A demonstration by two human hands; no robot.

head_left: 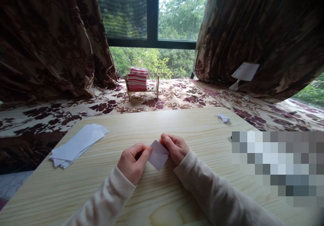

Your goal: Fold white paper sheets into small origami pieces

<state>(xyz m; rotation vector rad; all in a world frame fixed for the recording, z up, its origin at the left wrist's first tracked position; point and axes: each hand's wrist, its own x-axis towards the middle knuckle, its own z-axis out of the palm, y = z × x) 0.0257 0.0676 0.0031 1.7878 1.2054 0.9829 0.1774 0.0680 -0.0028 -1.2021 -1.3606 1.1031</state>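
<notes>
Between my two hands is a small folded piece of white paper (158, 155), turned so that its corners point up and down. My left hand (133, 161) pinches its left corner between thumb and forefinger. On the other side, my right hand (176, 147) grips the upper right edge, with its fingertips partly behind the paper. Both hands are just above the wooden tabletop (126, 128). To the left lies a loose stack of white paper strips (78, 145). A few small folded paper pieces (223, 117) rest near the far right corner of the table.
Past the table, a floral cloth (174, 99) covers a ledge below the window (152, 16). A little rack (153, 88) there holds folded pink-and-white towels (137, 79). At the right stands a small lamp (245, 72). Dark curtains (50, 33) hang on both sides. The right edge is pixelated.
</notes>
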